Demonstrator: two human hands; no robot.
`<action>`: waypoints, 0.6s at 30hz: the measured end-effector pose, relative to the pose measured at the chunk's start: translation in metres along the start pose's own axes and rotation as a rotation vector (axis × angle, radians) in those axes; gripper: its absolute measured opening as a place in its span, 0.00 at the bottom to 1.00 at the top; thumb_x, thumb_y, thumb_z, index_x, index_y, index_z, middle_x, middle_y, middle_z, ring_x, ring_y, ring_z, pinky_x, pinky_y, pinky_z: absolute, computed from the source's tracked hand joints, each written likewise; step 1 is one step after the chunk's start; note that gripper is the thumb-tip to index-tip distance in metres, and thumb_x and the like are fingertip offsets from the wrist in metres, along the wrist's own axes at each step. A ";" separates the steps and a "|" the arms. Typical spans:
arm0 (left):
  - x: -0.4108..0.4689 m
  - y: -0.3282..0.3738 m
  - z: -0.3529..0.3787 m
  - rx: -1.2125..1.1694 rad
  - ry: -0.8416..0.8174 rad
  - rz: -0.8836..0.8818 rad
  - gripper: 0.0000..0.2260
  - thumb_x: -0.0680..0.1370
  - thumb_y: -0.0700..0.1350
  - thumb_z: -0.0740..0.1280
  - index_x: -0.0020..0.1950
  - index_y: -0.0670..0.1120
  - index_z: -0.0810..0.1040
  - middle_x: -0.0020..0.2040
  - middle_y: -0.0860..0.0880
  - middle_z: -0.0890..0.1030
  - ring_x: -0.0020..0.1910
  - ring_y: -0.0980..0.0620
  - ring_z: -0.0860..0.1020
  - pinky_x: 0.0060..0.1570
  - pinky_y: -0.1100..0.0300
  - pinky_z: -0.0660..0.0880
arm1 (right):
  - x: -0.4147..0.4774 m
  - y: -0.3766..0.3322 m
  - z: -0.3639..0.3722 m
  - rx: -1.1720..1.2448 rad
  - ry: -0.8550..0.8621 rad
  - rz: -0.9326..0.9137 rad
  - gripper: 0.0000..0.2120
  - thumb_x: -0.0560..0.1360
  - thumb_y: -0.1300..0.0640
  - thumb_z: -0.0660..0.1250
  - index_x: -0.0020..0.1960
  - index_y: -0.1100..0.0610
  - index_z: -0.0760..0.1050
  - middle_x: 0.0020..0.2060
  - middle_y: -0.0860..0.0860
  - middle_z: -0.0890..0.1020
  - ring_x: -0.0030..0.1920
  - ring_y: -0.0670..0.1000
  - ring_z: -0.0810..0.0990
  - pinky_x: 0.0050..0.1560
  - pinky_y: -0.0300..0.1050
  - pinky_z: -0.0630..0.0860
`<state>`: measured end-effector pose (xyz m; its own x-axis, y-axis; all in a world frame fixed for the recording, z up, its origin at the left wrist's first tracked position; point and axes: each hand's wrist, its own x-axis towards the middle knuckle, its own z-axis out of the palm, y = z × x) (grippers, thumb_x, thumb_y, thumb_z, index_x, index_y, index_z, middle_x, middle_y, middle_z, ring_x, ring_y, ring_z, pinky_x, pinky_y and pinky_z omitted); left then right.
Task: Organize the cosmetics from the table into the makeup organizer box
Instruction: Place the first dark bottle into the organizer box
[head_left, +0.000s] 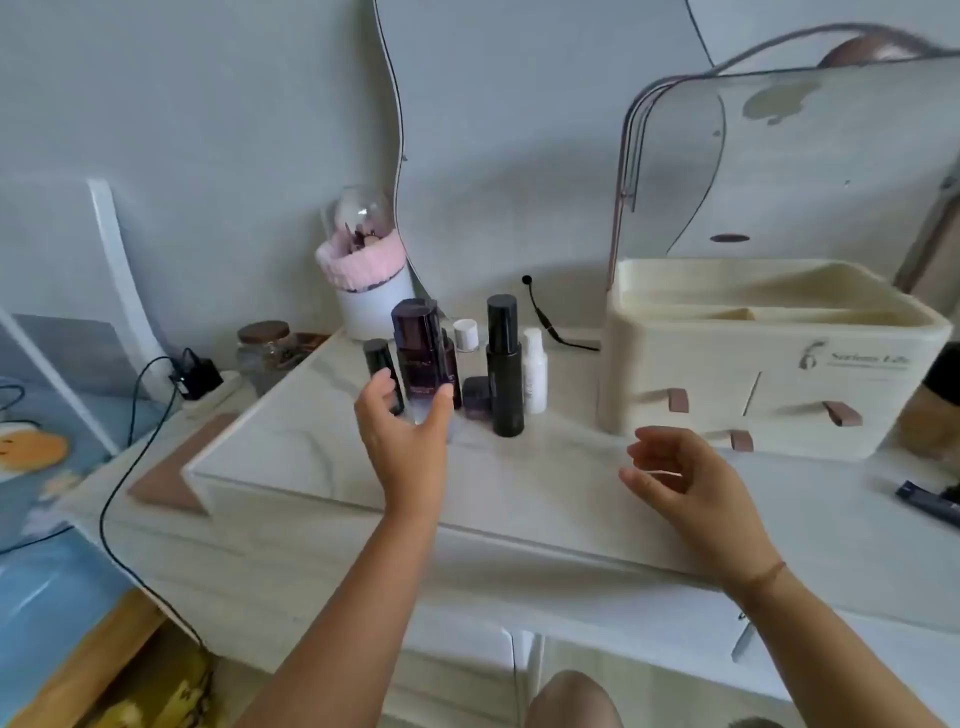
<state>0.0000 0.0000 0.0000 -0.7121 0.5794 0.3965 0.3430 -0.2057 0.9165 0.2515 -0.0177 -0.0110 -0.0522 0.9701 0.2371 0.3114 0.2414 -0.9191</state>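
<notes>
A cluster of cosmetics stands mid-table: a tall dark purple bottle (420, 353), a small dark tube (379, 361), a tall black bottle (503, 364), a white bottle (534, 371), a small dark jar (477, 397) and a small white-capped bottle (466, 335). My left hand (402, 431) is open, its fingers spread around the base of the purple bottle, just short of gripping it. My right hand (675, 478) hovers open and empty over the table in front of the cream makeup organizer box (769, 374). The box's clear lid (779, 156) is raised, its top compartments showing.
A white holder with pink trim and a clear dome (366, 270) stands behind the bottles, beside a glass jar (265, 351). A black cable (124, 467) and plug hang at the left edge. A dark tube (927, 501) lies at the far right. A mirror leans on the wall.
</notes>
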 end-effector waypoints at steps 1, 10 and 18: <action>0.002 0.000 0.000 0.012 -0.021 0.005 0.23 0.70 0.47 0.74 0.63 0.45 0.73 0.58 0.50 0.75 0.57 0.50 0.75 0.59 0.54 0.72 | 0.000 -0.001 0.000 0.029 0.006 0.012 0.16 0.69 0.58 0.74 0.56 0.51 0.76 0.47 0.47 0.83 0.49 0.48 0.82 0.53 0.42 0.78; 0.009 -0.009 0.001 0.056 -0.092 -0.024 0.13 0.71 0.49 0.72 0.55 0.51 0.80 0.48 0.53 0.83 0.47 0.55 0.79 0.43 0.65 0.71 | -0.002 -0.007 0.005 -0.036 -0.040 -0.004 0.14 0.70 0.59 0.73 0.54 0.53 0.76 0.46 0.47 0.83 0.49 0.48 0.81 0.52 0.38 0.76; -0.035 0.012 -0.030 -0.139 -0.410 -0.028 0.12 0.69 0.48 0.74 0.52 0.56 0.82 0.44 0.61 0.85 0.46 0.65 0.81 0.41 0.76 0.72 | -0.005 -0.018 0.004 -0.002 -0.193 -0.042 0.19 0.69 0.58 0.75 0.58 0.51 0.75 0.52 0.47 0.81 0.55 0.45 0.80 0.58 0.44 0.77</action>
<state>0.0107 -0.0467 -0.0014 -0.4083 0.8457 0.3437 0.2213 -0.2736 0.9361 0.2422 -0.0272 0.0028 -0.2458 0.9462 0.2106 0.3069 0.2821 -0.9090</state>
